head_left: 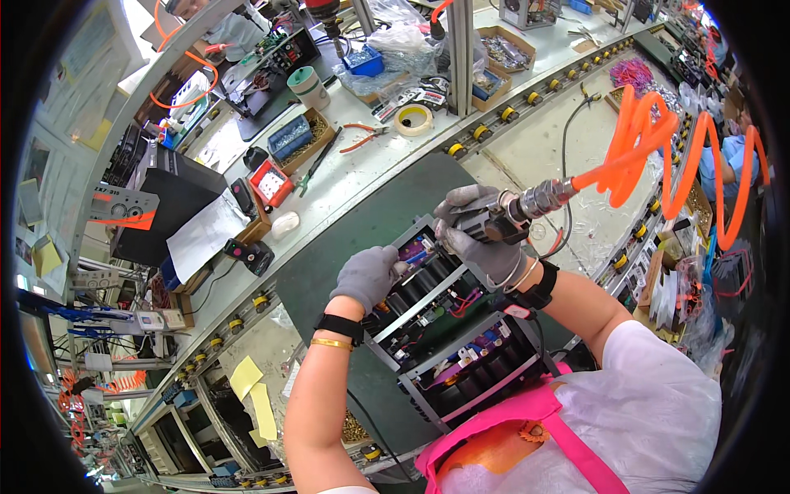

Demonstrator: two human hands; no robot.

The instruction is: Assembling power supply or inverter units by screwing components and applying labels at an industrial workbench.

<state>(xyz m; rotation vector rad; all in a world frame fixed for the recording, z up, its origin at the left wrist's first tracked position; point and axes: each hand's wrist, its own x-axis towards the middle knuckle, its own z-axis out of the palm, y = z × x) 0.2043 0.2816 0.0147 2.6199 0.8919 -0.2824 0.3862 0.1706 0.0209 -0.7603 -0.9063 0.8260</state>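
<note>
While in right fingers (469, 195), air tool (494, 222).

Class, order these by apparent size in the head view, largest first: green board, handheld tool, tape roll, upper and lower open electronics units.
1. Green board
2. Upper open electronics unit and lower open electronics unit: too alike to rank, both partly hidden
3. Handheld tool
4. Tape roll

The left arm (317, 412) rises from below, its forearm nearly upright; the gloved left hand (364, 278), back upward and fingers curled inward, sits toward the left edge of the green board (403, 206). The right arm (586, 309) slants up and leftward from the lower right; the gloved right hand (494, 257), toward that board's right edge, has its fingers wrapped in a grip. Both wrists wear a black strap (339, 328)
</note>
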